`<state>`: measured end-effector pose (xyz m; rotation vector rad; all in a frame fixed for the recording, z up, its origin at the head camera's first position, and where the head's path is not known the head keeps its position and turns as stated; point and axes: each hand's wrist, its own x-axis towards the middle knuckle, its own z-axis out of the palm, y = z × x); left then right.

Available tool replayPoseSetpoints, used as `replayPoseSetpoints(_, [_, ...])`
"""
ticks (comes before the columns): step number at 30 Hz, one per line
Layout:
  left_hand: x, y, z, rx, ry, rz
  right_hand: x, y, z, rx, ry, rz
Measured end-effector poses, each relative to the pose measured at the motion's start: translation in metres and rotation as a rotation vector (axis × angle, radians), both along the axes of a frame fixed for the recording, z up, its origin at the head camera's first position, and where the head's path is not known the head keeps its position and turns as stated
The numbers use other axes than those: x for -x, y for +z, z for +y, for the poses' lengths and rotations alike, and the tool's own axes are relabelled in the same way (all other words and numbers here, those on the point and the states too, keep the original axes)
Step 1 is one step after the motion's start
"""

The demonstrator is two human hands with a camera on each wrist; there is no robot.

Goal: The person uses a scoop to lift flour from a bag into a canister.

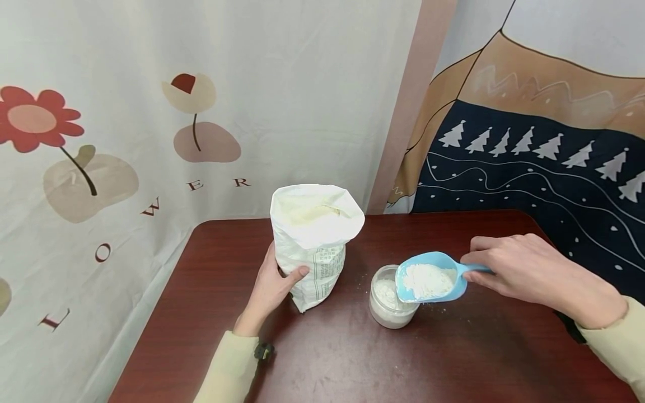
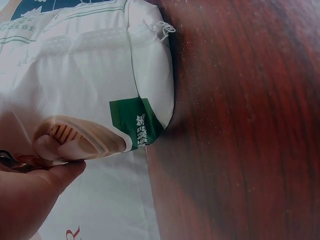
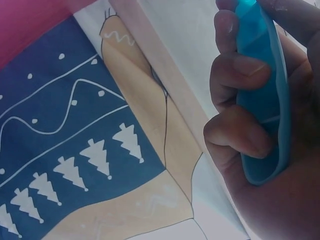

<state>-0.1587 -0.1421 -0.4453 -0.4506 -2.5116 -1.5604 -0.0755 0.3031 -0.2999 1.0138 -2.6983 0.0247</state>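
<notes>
A blue scoop [image 1: 437, 276] heaped with white powder lies level over the right part of a clear jar's mouth. My right hand [image 1: 541, 274] grips its handle; the right wrist view shows the fingers curled round the blue handle [image 3: 260, 105]. Inside the jar [image 1: 392, 316] there is white powder too. Left of the jar stands a white bag [image 1: 312, 252], its top wide and pale powder inside. My left hand [image 1: 274, 285] holds the bag's lower left side, thumb across the front. In the left wrist view, the thumb [image 2: 40, 195] presses near the bag's printed bottom.
All of this stands on a dark red-brown wooden table [image 1: 332, 358]. Specks of powder lie round the jar. Behind the table hangs a pale cloth [image 1: 302, 101] with flower prints, and to the right a dark blue printed panel [image 1: 529, 162].
</notes>
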Motion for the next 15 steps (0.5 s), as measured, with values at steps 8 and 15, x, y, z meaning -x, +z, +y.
replayPoseSetpoints(8, [0.0004,0.0,0.0001,0.009,0.006,-0.001,0.0018,0.0044,-0.0039,-0.039,0.005,-0.004])
replayPoseSetpoints(15, [-0.0004,0.0,-0.0008,0.008,0.005,0.003,0.0039,0.0095,-0.0101,-0.076,0.01,-0.021])
